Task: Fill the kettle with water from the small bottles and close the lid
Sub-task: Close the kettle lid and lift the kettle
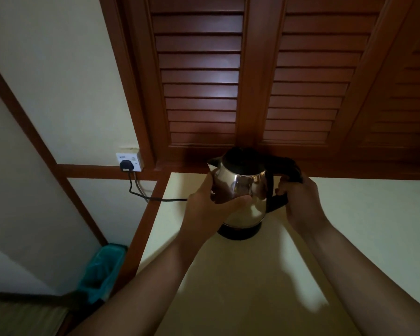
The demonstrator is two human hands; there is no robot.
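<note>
A shiny steel kettle with a black lid and black handle stands on its round black base near the back of a cream table. My left hand is wrapped around the kettle's body, below the spout. My right hand grips the black handle on the kettle's right side. The lid looks down on the kettle. No small bottles are in view.
A black cord runs from the base over the table's left edge to a plug in a white wall socket. Dark wooden louvred doors stand right behind the kettle. A teal-lined bin sits on the floor at the left.
</note>
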